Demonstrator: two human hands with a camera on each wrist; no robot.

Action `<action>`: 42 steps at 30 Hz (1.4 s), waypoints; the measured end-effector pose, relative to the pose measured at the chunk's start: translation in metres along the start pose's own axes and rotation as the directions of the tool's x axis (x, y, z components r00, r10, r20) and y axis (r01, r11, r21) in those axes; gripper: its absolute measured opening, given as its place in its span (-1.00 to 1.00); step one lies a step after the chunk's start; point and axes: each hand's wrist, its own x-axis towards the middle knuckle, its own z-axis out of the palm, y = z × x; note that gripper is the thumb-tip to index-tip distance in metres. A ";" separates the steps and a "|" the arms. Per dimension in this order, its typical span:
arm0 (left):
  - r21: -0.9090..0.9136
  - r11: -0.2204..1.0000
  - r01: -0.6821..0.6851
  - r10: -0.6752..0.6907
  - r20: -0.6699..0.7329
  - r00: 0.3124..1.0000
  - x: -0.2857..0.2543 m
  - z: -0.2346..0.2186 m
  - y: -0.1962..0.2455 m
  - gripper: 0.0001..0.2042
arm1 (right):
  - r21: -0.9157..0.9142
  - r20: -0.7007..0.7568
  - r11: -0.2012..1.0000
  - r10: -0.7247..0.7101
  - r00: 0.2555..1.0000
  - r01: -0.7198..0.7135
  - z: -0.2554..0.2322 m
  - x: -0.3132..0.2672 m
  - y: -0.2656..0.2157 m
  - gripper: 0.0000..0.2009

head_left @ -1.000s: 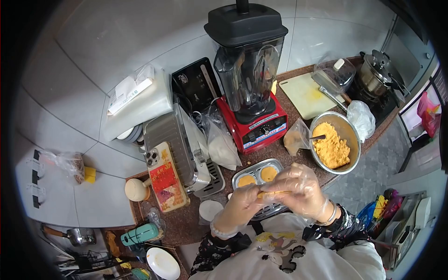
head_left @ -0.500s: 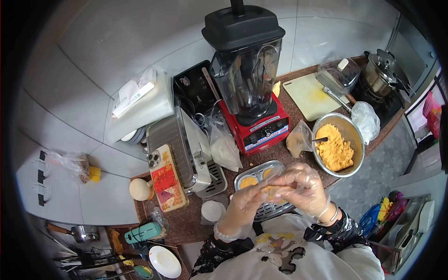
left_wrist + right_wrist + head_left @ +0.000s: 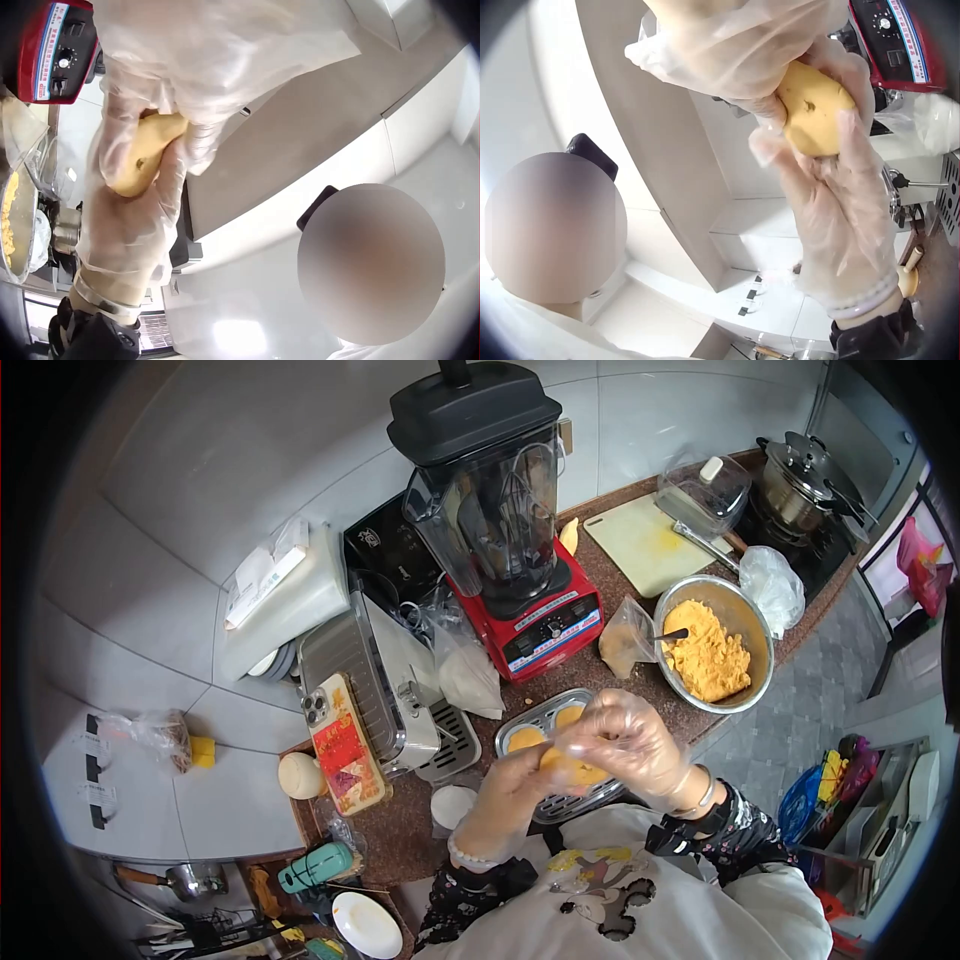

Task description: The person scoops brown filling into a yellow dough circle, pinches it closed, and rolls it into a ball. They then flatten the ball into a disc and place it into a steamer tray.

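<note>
Both hands wear clear plastic gloves and meet at a flattened yellow dough piece [image 3: 572, 770]. My left hand [image 3: 520, 780] grips its left side, with fingers and thumb around the edge. From the right, my right hand [image 3: 630, 745] pinches the rim between thumb and fingers. A small dent and a crease show on the underside of the dough [image 3: 817, 112] in the right wrist view. Below the hands is a metal tray [image 3: 503, 732], partly hidden, with a yellow dough round [image 3: 525, 740] at its left and another dough round [image 3: 568, 716] behind the fingers.
A steel bowl [image 3: 762, 660] of yellow mash stands to the right, a spoon in it. The red-based blender [image 3: 555, 625] is behind the tray. To the left are a toaster-like appliance [image 3: 410, 720] and a phone [image 3: 345, 745]. A cutting board [image 3: 640, 550] lies further back.
The dough piece has turned from nearly edge-on to showing its broad face. The fingers have shifted along its rim. The head view has swung slightly, moving the blender leftward in the picture.
</note>
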 end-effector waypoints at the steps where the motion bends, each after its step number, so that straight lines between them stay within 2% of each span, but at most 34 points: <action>1: -0.048 0.999 0.010 -0.013 -0.056 0.998 -0.001 0.003 0.002 -0.68 | 0.176 -0.024 0.976 0.136 0.990 -0.130 -0.003 -0.002 -0.004 -0.80; 3: -0.089 0.996 0.012 -0.023 -0.119 0.993 -0.003 0.002 0.004 -0.66 | 0.507 0.007 0.790 0.396 0.918 -0.345 -0.012 -0.005 -0.012 -0.77; 4: -0.084 0.996 0.010 -0.021 -0.128 0.992 -0.004 0.001 0.004 -0.66 | 0.314 0.009 0.861 0.418 0.908 -0.400 -0.016 -0.004 -0.017 -0.78; 7: -0.008 1.000 -0.013 0.012 -0.130 0.991 -0.001 -0.004 -0.005 -0.67 | 0.201 -0.075 0.953 0.245 0.967 -0.226 0.004 -0.014 -0.001 -0.86; 8: 0.027 0.999 -0.020 0.023 -0.125 0.992 0.000 -0.005 -0.008 -0.67 | 0.000 -0.085 0.991 0.134 0.987 -0.135 0.000 -0.011 -0.001 -0.89; 11: 0.116 0.993 0.003 0.010 -0.111 0.994 0.002 -0.007 0.001 -0.69 | 0.046 -0.072 0.980 0.194 0.978 -0.191 -0.007 -0.010 -0.005 -0.91; 12: 0.142 0.990 0.001 0.015 -0.113 0.993 0.002 -0.009 0.001 -0.71 | 0.100 -0.038 0.972 0.219 0.975 -0.215 -0.008 -0.010 -0.006 -0.90; 14: 0.191 0.981 -0.007 0.029 -0.116 0.993 0.002 -0.010 -0.001 -0.74 | 0.079 0.031 0.974 0.211 0.977 -0.213 -0.010 -0.011 -0.001 -0.88; 17: 0.207 0.978 0.001 0.024 -0.116 0.993 0.005 -0.007 0.002 -0.80 | 0.074 0.078 0.971 0.223 0.972 -0.229 -0.013 -0.012 0.000 -0.84; 19: 0.143 0.990 0.022 -0.001 -0.143 0.990 0.011 0.000 0.015 -0.81 | 0.082 0.089 0.971 0.219 0.972 -0.226 -0.015 -0.012 0.001 -0.83; 20: 0.110 0.993 0.038 -0.020 -0.158 0.987 0.012 0.003 0.019 -0.82 | 0.138 0.056 0.968 0.204 0.977 -0.210 -0.013 -0.014 0.004 -0.82; 22: 0.254 0.967 0.011 0.030 -0.158 0.987 0.019 0.005 0.019 -0.81 | 0.244 -0.015 0.956 0.172 0.985 -0.163 -0.009 -0.016 0.009 -0.80; 23: 0.326 0.945 -0.001 0.055 -0.156 0.986 0.020 0.006 0.018 -0.81 | 0.314 0.007 0.898 0.324 0.946 -0.310 -0.010 -0.015 -0.001 -0.80; 25: 0.278 0.961 -0.008 0.075 -0.230 0.970 0.025 0.004 0.002 -0.79 | 0.428 0.077 0.714 0.582 0.809 -0.554 -0.017 -0.010 -0.028 -0.79; 26: 0.252 0.968 -0.013 0.082 -0.264 0.961 0.028 0.004 -0.003 -0.77 | 0.387 0.074 0.769 0.524 0.849 -0.508 -0.015 -0.013 -0.022 -0.81; 29: 0.174 0.984 -0.040 0.080 -0.226 0.971 0.027 0.015 0.003 -0.75 | 0.384 0.003 0.780 0.534 0.845 -0.494 -0.018 -0.020 -0.012 -0.84; 30: 0.139 0.990 -0.009 0.035 -0.183 0.982 0.030 0.017 0.006 -0.75 | 0.395 0.023 0.781 0.518 0.855 -0.484 -0.022 -0.020 -0.015 -0.87; 32: 0.078 0.994 0.072 -0.066 -0.085 0.994 0.034 0.022 0.009 -0.74 | 0.364 -0.109 0.879 0.369 0.923 -0.309 -0.018 -0.025 -0.009 -0.89; 33: 0.089 0.993 0.075 -0.068 -0.084 0.994 0.035 0.024 0.007 -0.76 | 0.333 -0.169 0.917 0.285 0.943 -0.217 -0.016 -0.027 -0.003 -0.90; 37: 0.102 0.992 0.073 -0.062 -0.107 0.992 0.035 0.032 0.001 -0.78 | 0.068 -0.177 0.997 -0.014 0.984 0.026 -0.026 -0.036 0.015 -0.79; 38: 0.097 0.993 0.071 -0.059 -0.123 0.991 0.035 0.035 0.000 -0.78 | 0.034 -0.208 0.999 -0.012 0.978 0.019 -0.028 -0.037 0.013 -0.77; 41: 0.165 0.984 0.062 -0.063 -0.001 0.998 0.035 0.033 -0.007 -0.76 | 0.003 -0.130 0.997 0.071 0.989 -0.071 -0.034 -0.045 0.013 -0.84; 42: 0.164 0.984 0.065 -0.072 0.034 0.997 0.034 0.032 -0.006 -0.76 | 0.085 -0.154 0.980 0.189 0.970 -0.178 -0.032 -0.046 0.006 -0.87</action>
